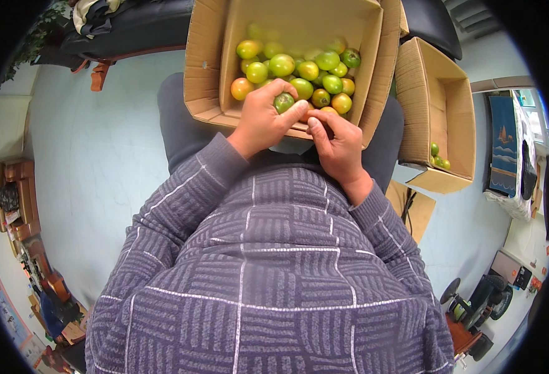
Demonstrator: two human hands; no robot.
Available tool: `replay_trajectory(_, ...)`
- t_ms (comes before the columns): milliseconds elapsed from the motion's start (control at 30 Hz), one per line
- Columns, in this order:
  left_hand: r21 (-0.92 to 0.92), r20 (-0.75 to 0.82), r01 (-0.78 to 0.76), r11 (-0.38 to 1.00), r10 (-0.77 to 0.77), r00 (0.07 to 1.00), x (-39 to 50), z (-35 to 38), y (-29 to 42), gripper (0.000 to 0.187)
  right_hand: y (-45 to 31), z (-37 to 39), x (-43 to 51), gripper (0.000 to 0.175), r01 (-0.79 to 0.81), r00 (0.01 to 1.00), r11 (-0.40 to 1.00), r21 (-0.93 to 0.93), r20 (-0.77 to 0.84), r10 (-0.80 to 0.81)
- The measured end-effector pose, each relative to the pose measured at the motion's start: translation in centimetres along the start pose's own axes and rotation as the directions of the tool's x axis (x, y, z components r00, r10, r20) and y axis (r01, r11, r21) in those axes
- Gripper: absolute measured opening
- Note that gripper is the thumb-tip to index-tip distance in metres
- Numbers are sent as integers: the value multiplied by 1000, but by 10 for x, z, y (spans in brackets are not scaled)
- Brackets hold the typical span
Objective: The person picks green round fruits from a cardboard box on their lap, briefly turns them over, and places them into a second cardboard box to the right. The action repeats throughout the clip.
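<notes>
A cardboard box point(204, 84) stands at my lap, with several green, yellow and orange tomatoes point(282, 65) piled inside. Over its near edge, my left hand point(266, 114) grips a green tomato point(283, 102) between thumb and curled fingers, its stem end facing up. Close beside it, my right hand point(337, 142) has thumb and forefinger brought together above the near rim. Whether anything small sits between those fingertips or in that palm is hidden.
On the right is a second, narrower cardboard box point(452, 121) with several small green tomatoes point(438, 161) at its near end. A flat cardboard piece with dark cords point(409, 205) lies below it. A black sofa point(129, 32) stands at the far left.
</notes>
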State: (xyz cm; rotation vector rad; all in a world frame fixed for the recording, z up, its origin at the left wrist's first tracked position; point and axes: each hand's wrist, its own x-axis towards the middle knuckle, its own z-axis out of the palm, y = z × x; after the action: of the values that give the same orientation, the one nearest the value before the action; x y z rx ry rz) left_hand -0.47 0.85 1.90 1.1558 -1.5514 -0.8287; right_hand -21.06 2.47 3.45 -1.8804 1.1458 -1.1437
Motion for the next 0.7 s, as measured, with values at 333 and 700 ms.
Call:
replay_trajectory(333, -208, -4, 151, 966, -156, 988, 7, -3, -13, 31, 9, 2, -2, 19, -39, 999, 999, -6, 26, 39)
replay_trajectory(700, -269, -146, 311, 912, -358, 922, 18, -9, -14, 72, 8, 0, -2, 19, -19, 998, 999, -41, 60, 22)
